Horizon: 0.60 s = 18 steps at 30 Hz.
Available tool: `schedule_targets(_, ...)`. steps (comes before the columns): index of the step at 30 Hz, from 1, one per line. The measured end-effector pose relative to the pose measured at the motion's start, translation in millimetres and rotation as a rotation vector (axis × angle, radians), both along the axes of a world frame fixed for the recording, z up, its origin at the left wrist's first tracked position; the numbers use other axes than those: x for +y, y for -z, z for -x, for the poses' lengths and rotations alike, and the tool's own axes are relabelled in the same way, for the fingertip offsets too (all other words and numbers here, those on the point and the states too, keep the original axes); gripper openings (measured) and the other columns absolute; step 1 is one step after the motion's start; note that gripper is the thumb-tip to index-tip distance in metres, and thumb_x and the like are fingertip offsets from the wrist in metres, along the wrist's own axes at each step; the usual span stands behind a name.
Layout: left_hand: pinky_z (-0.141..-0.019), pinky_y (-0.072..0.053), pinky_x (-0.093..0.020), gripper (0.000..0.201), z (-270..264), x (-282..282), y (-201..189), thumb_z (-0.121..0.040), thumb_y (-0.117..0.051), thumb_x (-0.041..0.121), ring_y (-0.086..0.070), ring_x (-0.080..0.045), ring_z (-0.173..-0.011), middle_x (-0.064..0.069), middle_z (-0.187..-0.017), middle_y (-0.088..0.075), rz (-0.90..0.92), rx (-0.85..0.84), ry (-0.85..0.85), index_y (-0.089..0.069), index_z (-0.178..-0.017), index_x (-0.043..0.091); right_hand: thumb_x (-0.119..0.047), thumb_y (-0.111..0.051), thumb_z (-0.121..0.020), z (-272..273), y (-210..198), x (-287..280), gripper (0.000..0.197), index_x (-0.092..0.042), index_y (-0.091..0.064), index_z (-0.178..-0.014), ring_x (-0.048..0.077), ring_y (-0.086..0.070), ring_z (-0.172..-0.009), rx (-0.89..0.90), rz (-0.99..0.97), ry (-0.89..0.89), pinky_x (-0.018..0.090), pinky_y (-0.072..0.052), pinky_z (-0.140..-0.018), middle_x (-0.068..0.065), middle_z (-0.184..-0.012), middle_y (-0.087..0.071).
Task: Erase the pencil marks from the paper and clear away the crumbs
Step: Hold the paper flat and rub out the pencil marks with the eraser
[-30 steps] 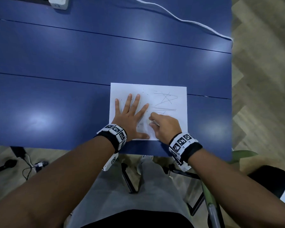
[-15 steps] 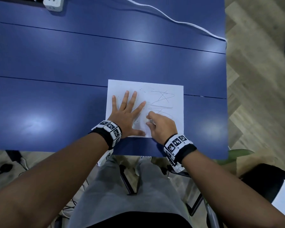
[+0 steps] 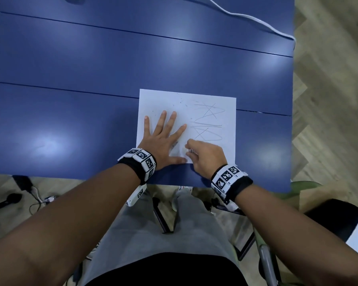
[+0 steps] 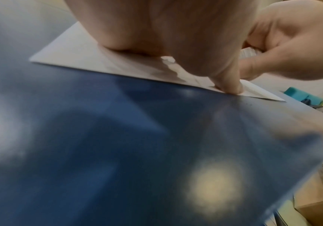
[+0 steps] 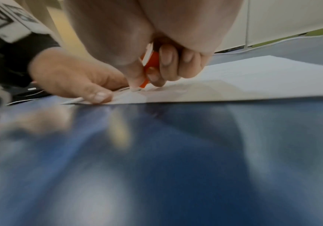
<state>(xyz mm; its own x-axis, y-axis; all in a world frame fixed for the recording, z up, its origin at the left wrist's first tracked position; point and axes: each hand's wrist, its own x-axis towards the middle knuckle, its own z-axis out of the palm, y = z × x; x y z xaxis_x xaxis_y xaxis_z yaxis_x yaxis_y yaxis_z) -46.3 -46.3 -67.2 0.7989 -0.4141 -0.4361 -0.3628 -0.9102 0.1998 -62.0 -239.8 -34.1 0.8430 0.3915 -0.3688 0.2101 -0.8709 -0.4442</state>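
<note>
A white sheet of paper (image 3: 205, 104) lies near the front edge of the blue table (image 3: 91, 79). Grey pencil scribbles (image 3: 209, 122) cover its right half, and small dark crumbs (image 3: 180, 103) dot its upper middle. My left hand (image 3: 163, 137) lies flat on the paper's left part, fingers spread straight, thumb at the near edge (image 4: 228, 87). My right hand (image 3: 203, 155) pinches an orange and white eraser (image 5: 150, 67) with its tip down on the paper near the front edge, just right of the left thumb.
A white cable (image 3: 256, 19) runs across the table's far right corner. The table's right edge drops to a wooden floor (image 3: 329, 100). Below the front edge are my legs, chair parts and cables on the floor (image 3: 35, 201).
My right hand with the eraser has slid a little toward me on the paper. The left hand stays pressed flat in the same spot. The head view has shifted slightly.
</note>
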Motion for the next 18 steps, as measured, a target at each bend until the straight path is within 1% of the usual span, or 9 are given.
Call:
schedule_targets(4, -0.112, 0.014, -0.074, 0.107, -0.3, 0.1, 0.6, -0.078, -0.029, 0.091, 0.031, -0.034, -0.149, -0.007, -0.163, 0.034, 0.001, -0.001, 0.007, 0.015, -0.158, 0.035, -0.027, -0.055, -0.092, -13.9, 0.0, 0.2, 0.014, -0.022, -0.056, -0.105, 0.029, -0.064, -0.087, -0.043, -0.009, 0.066, 0.040, -0.052, -0.071, -0.002, -0.096, -0.070)
schedule_targets(7, -0.112, 0.015, -0.073, 0.108, 1.0, 0.4, 2.2, -0.078, -0.026, 0.094, 0.031, -0.034, -0.149, -0.007, -0.162, 0.034, 0.000, -0.008, 0.008, 0.017, -0.158, 0.035, -0.028, -0.053, -0.093, -1.0, -0.8, -0.7, 0.016, -0.022, -0.055, -0.107, 0.030, -0.063, -0.090, 0.018, -0.009, -0.025, 0.040, -0.051, -0.072, -0.001, -0.100, -0.070)
schedule_targets(9, -0.111, 0.016, -0.073, 0.109, 1.4, 0.5, 2.3, -0.077, -0.024, 0.094, 0.031, -0.035, -0.149, -0.007, -0.162, 0.035, -0.002, -0.014, 0.007, 0.018, -0.157, 0.034, -0.029, -0.053, -0.093, -2.9, -2.8, -1.6, 0.017, -0.022, -0.056, -0.109, 0.029, -0.063, -0.091, 0.032, 0.005, -0.070, 0.039, -0.050, -0.072, -0.001, -0.102, -0.069)
schedule_targets(12, -0.110, 0.017, -0.073, 0.107, 0.0, -0.5, 3.3, -0.077, -0.024, 0.093, 0.031, -0.035, -0.149, -0.008, -0.162, 0.035, -0.011, -0.017, 0.013, 0.017, -0.158, 0.034, -0.028, -0.054, -0.093, -16.1, -2.1, -0.8, 0.016, -0.022, -0.057, -0.108, 0.028, -0.063, -0.090, -0.027, 0.009, -0.019, 0.038, -0.050, -0.070, -0.003, -0.102, -0.070)
schedule_targets(14, -0.110, 0.018, -0.072, 0.107, 0.1, -0.6, 3.1, -0.078, -0.024, 0.092, 0.031, -0.035, -0.149, -0.007, -0.162, 0.035, -0.003, -0.016, 0.013, 0.017, -0.158, 0.034, -0.027, -0.054, -0.093, -12.5, 0.2, -0.2, 0.015, -0.022, -0.056, -0.107, 0.029, -0.063, -0.090, -0.032, -0.006, 0.021, 0.039, -0.051, -0.071, -0.002, -0.101, -0.071)
schedule_targets(18, -0.110, 0.019, -0.072, 0.108, 1.7, 0.6, 4.5, -0.078, -0.024, 0.094, 0.033, -0.034, -0.148, -0.007, -0.161, 0.037, 0.002, -0.019, 0.010, 0.019, -0.157, 0.035, -0.028, -0.053, -0.093, 0.9, -0.9, -0.7, 0.016, -0.023, -0.055, -0.107, 0.028, -0.063, -0.092, 0.050, -0.013, -0.061, 0.039, -0.050, -0.073, -0.002, -0.103, -0.070)
